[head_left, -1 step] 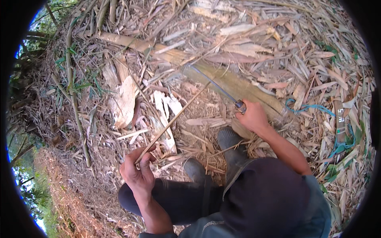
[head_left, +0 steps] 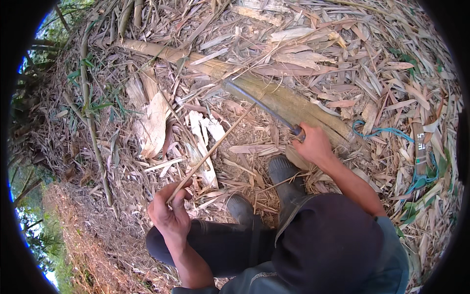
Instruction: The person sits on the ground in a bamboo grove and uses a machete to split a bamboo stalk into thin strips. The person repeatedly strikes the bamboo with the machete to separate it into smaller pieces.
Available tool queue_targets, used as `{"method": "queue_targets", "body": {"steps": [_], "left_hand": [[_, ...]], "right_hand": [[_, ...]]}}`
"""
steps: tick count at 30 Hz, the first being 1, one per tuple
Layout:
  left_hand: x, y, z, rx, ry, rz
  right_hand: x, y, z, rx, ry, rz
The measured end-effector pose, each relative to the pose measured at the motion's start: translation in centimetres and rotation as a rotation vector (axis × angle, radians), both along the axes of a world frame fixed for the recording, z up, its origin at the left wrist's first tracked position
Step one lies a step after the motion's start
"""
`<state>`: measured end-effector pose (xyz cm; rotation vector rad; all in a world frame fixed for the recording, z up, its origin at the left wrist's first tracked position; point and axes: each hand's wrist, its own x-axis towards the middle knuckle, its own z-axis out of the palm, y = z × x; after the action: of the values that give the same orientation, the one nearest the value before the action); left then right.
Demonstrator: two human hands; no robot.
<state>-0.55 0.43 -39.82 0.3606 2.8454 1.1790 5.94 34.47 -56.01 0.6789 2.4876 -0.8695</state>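
Observation:
Between the thumb and fingers of my left hand (head_left: 169,208), the near end of a thin brown stick (head_left: 208,156) is pinched. It slants up and away to the right. My right hand (head_left: 313,144) is wrapped round the dark handle of a long, narrow-bladed machete (head_left: 262,104), whose blade points up and to the left. In the picture the stick's far end meets the blade at its middle; whether they touch I cannot tell. Behind the blade lies a thick yellowish-brown bamboo pole (head_left: 298,108), cracked at its right end, and the blade's tip overlaps it.
My rubber boots (head_left: 285,179) stand on ground littered with dry sheaths and chips. Pale split pieces (head_left: 199,137) lie between my hands. A blue cord (head_left: 387,131) and a marked brown strip (head_left: 419,142) are at the right. Thin upright stems (head_left: 90,122) stand at the left.
The machete's blade has turned slightly, and its flat looks broader and darker. My left hand and the stick have hardly moved.

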Motion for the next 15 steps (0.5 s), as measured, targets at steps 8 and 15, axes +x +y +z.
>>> {"method": "queue_targets", "body": {"steps": [8, 15], "left_hand": [[-1.0, -0.1, -0.3, -0.214, 0.054, -0.143], [-0.8, -0.1, -1.2, -0.092, 0.020, -0.093]], "right_hand": [[0.1, -0.2, 2.5, -0.083, 0.131, 0.000], [-1.7, -1.7, 4.0, -0.124, 0.186, 0.226]]}}
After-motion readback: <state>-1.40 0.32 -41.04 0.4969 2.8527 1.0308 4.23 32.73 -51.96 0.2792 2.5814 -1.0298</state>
